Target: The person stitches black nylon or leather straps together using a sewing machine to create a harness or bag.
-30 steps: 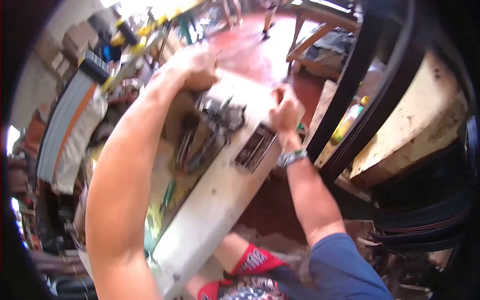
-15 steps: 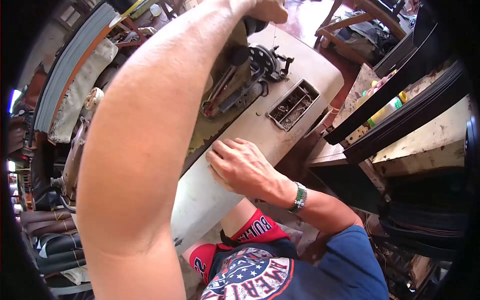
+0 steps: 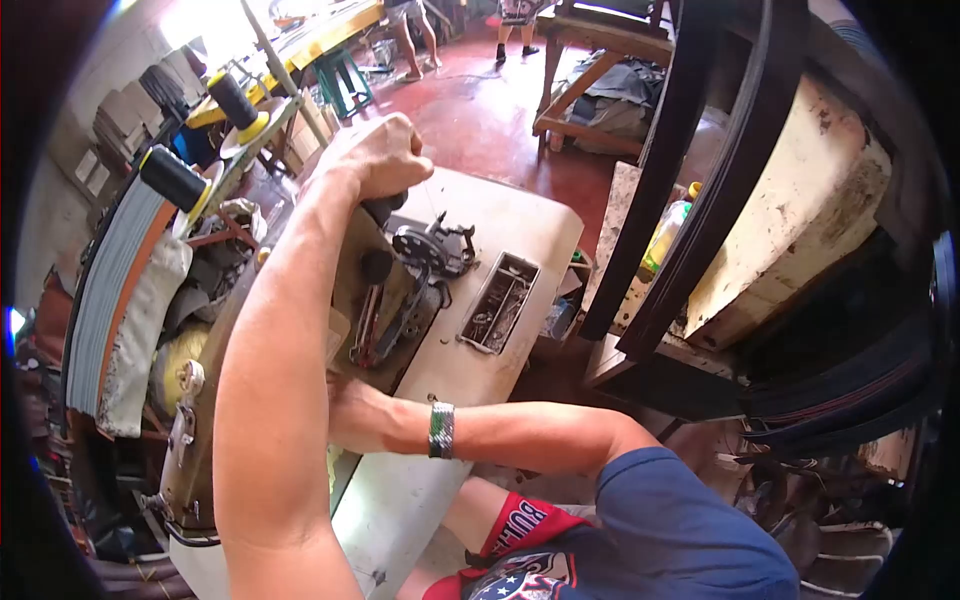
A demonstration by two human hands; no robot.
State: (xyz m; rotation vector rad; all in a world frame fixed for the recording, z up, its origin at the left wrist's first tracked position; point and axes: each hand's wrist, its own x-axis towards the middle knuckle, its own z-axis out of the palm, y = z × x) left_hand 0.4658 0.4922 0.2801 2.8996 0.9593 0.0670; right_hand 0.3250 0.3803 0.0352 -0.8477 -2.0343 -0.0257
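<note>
Raised above the far end of the sewing machine (image 3: 205, 440), my left hand (image 3: 380, 160) has its fingers curled closed. A thin thread (image 3: 431, 195) runs from its fingers down toward the dark winder wheel (image 3: 425, 246). A dark round part of the machine (image 3: 383, 208) sits just below this hand. My right hand (image 3: 350, 408), past the wristwatch-like band (image 3: 441, 430), reaches across the pale machine table (image 3: 430, 340). My left forearm hides its fingers. A lidless tray (image 3: 500, 302) holding small bits is set into the tabletop.
Two cones of black thread (image 3: 233, 100) stand at upper left. Long black strips (image 3: 690, 200) hang at the right beside a bottle (image 3: 660, 235). A wooden rack (image 3: 600, 40) and other people's legs (image 3: 412, 35) appear farther back.
The view has swung up, showing more of the floor and the thread cones. My right hand has moved leftward off the tabletop edge, behind my left forearm. My left hand stays by the winder.
</note>
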